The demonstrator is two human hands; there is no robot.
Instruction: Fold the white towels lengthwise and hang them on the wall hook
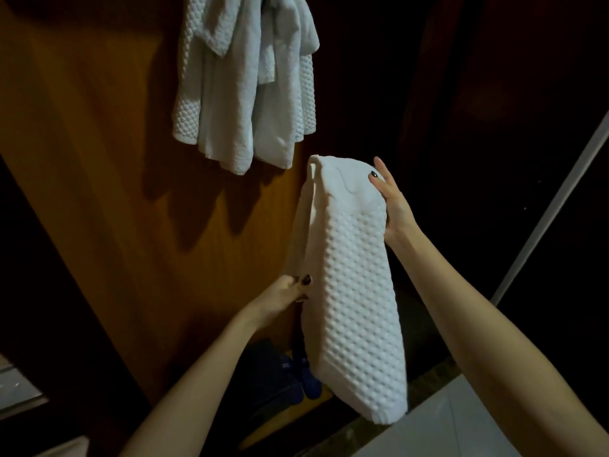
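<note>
Folded towel: white, with a raised waffle pattern; folded into a long narrow strip; held in the air in front of the wooden panel, upper end high and lower end slanting down to the right; the upper end is smooth and doubled over; the lower end hangs free above the white surface.

Left hand: grips the left edge of the folded towel about halfway down its length; the thumb, with a dark nail, is pressed against the front of the cloth; the other fingers are behind the cloth and hidden, so their position cannot be told.

Right hand: grips the right edge of the folded towel near its upper end; the thumb lies on the front face; one finger points upward beside the cloth; the remaining fingers are behind the towel, out of view.

Hanging towels: white, same waffle pattern; bunched together and draped against the wooden panel, above and to the left of the folded towel; not touching it; the fixing point lies beyond the top edge of the view.

Surroundings: blue shoes on the floor below the folded towel, partly hidden by it; a pale metal bar runs diagonally at the right; the background is dark.
</note>
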